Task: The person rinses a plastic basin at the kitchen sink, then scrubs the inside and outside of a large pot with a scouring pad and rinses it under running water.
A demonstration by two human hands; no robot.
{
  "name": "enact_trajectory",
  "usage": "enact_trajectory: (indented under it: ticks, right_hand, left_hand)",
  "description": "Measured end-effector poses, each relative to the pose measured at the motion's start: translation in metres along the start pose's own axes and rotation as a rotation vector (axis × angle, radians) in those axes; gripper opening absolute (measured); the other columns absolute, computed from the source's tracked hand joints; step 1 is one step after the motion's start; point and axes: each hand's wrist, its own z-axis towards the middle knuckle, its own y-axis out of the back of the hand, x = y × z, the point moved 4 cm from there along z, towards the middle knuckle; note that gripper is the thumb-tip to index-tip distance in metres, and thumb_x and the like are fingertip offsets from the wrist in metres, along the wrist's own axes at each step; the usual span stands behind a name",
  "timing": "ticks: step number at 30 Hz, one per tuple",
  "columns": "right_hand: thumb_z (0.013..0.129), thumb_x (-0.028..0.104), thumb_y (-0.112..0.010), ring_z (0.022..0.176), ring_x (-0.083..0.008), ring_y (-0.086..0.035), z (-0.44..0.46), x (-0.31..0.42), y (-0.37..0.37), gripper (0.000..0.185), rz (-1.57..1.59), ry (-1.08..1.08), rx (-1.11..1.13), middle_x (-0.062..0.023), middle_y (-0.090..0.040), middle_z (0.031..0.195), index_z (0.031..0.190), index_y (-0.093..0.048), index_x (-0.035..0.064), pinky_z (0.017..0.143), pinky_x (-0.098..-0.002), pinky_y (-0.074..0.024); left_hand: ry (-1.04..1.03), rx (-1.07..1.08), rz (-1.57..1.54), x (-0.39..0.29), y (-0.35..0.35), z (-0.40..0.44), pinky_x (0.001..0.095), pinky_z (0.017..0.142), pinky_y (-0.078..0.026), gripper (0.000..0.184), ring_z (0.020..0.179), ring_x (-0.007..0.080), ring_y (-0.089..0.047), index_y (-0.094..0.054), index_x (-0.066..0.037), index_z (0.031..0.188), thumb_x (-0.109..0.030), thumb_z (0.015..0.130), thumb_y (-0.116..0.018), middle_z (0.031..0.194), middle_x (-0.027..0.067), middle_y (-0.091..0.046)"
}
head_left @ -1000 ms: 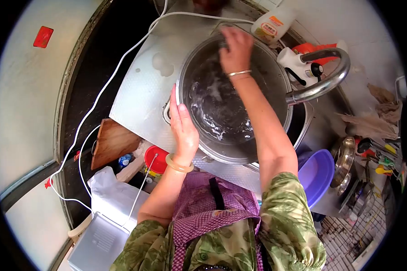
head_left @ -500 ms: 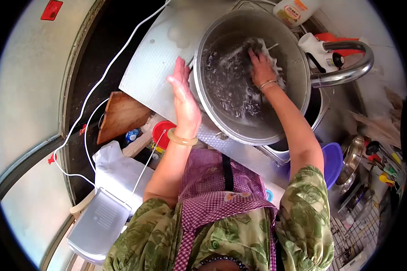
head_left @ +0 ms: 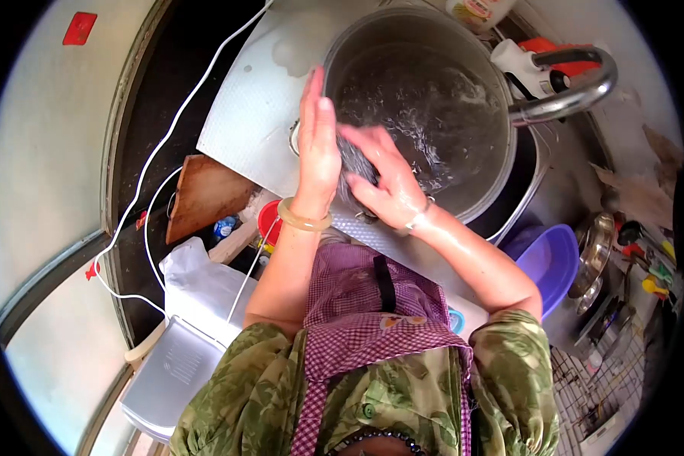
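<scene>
A large metal pot holds rippling, splashing water. My left hand is raised at the pot's left rim, its fingers stretched straight up. My right hand, wet and a little blurred, is over the pot's near-left rim with thumb and fingers apart, its fingertips close to the left palm. Between the two hands shows a grey streaked patch; whether it is splashing water or the pot's wall I cannot tell. No object is visible in either hand.
A curved metal faucet reaches over the pot's right rim. A white bottle stands behind it. At the right is a purple basin near metal bowls. A red bucket and a wooden board are at lower left.
My right hand has come out of the water and moved left to the rim, close to my left hand. My left hand stays upright, slightly shifted. The view has moved a little.
</scene>
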Motion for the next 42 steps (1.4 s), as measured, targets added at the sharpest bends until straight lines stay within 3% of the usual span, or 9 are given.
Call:
enact_trajectory:
  ticks: [4, 10, 14, 18, 22, 31, 34, 37, 42]
  right_hand:
    - [0.069, 0.006, -0.062, 0.11, -0.0315, -0.051, -0.063, -0.022, 0.058, 0.06, -0.037, -0.081, 0.395, -0.0163, -0.053, 0.117, 0.128, -0.056, 0.0043, 0.098, -0.0374, -0.04]
    - [0.063, 0.004, -0.068, 0.1, -0.0332, -0.051, -0.08, -0.041, 0.174, 0.05, -1.434, -0.206, 0.335, -0.0112, -0.055, 0.106, 0.112, -0.064, 0.0066, 0.089, -0.039, -0.0479]
    - [0.063, -0.001, -0.061, 0.106, -0.0387, -0.052, -0.07, -0.055, 0.105, 0.053, -1.002, -0.248, 0.616, -0.0186, -0.057, 0.107, 0.115, -0.056, 0.0032, 0.094, -0.0443, -0.0438]
    - [0.07, -0.001, -0.062, 0.11, -0.0381, -0.05, -0.024, -0.098, 0.022, 0.052, -0.561, -0.122, 0.51, -0.0163, -0.053, 0.115, 0.121, -0.052, 0.0057, 0.096, -0.0456, -0.0413]
    - [0.079, 0.002, -0.054, 0.107, -0.0382, -0.05, 0.015, -0.135, -0.011, 0.042, -0.706, 0.252, 0.187, -0.016, -0.052, 0.121, 0.12, -0.053, 0.0071, 0.093, -0.0445, -0.0451]
    - [0.084, 0.009, -0.05, 0.114, -0.0363, -0.049, 0.084, -0.206, 0.073, 0.041, -1.238, 0.301, 0.014, -0.0156, -0.052, 0.125, 0.125, -0.054, 0.0167, 0.095, -0.0447, -0.0453]
    - [0.084, 0.013, -0.052, 0.117, -0.0368, -0.048, 0.065, -0.179, 0.099, 0.042, -1.378, -0.214, 0.386, -0.0154, -0.049, 0.131, 0.126, -0.054, 0.013, 0.096, -0.0451, -0.0445]
    - [0.079, 0.006, -0.052, 0.114, -0.038, -0.049, 0.016, -0.188, 0.106, 0.043, -1.321, -0.043, 0.145, -0.0184, -0.05, 0.124, 0.121, -0.056, 0.0055, 0.096, -0.0422, -0.0437]
    - [0.076, 0.005, -0.053, 0.116, -0.0381, -0.05, -0.039, -0.176, 0.048, 0.05, -1.153, -0.422, 0.773, -0.0244, -0.05, 0.126, 0.126, -0.053, 0.002, 0.098, -0.0452, -0.0422]
  left_hand:
    - [-0.075, -0.035, 0.191, 0.009, -0.003, 0.003, 0.0393, 0.115, -0.021, 0.056, 0.141, 0.032, -0.026, -0.025, 0.001, 0.148, -0.01, 0.097, -0.046, 0.15, 0.022, -0.03]
    - [0.042, -0.172, 0.026, 0.024, -0.003, -0.001, 0.0357, 0.107, -0.033, 0.054, 0.128, 0.0306, -0.046, -0.028, 0.003, 0.145, -0.003, 0.095, -0.044, 0.14, 0.0234, -0.045]
    - [0.196, -0.176, -0.066, 0.034, -0.002, -0.003, 0.036, 0.103, -0.038, 0.047, 0.118, 0.0291, -0.053, -0.036, 0.004, 0.141, -0.003, 0.095, -0.044, 0.131, 0.0218, -0.054]
    - [0.113, -0.209, 0.022, 0.023, -0.004, -0.003, 0.0355, 0.098, -0.041, 0.043, 0.11, 0.029, -0.057, -0.042, 0.005, 0.136, -0.002, 0.094, -0.043, 0.123, 0.0202, -0.059]
    - [0.111, -0.137, 0.102, 0.026, -0.002, -0.003, 0.0367, 0.096, -0.043, 0.04, 0.107, 0.0298, -0.059, -0.044, 0.006, 0.132, -0.001, 0.093, -0.043, 0.119, 0.0213, -0.06]
    - [0.102, -0.142, 0.191, 0.022, 0.001, -0.006, 0.033, 0.097, -0.041, 0.04, 0.109, 0.0236, -0.055, -0.043, 0.007, 0.133, -0.005, 0.095, -0.047, 0.12, 0.0175, -0.059]
    - [0.045, -0.16, 0.166, 0.022, -0.002, -0.005, 0.0391, 0.092, -0.043, 0.038, 0.1, 0.0337, -0.059, -0.044, 0.008, 0.129, -0.001, 0.093, -0.044, 0.113, 0.0232, -0.061]
    - [0.05, -0.174, 0.102, 0.021, -0.003, -0.004, 0.0359, 0.095, -0.042, 0.038, 0.104, 0.0287, -0.057, -0.043, 0.006, 0.132, -0.001, 0.094, -0.044, 0.117, 0.0203, -0.059]
    - [0.072, -0.181, 0.01, 0.022, -0.004, -0.005, 0.0317, 0.099, -0.039, 0.039, 0.111, 0.0212, -0.054, -0.042, 0.005, 0.135, -0.004, 0.097, -0.044, 0.122, 0.0158, -0.057]
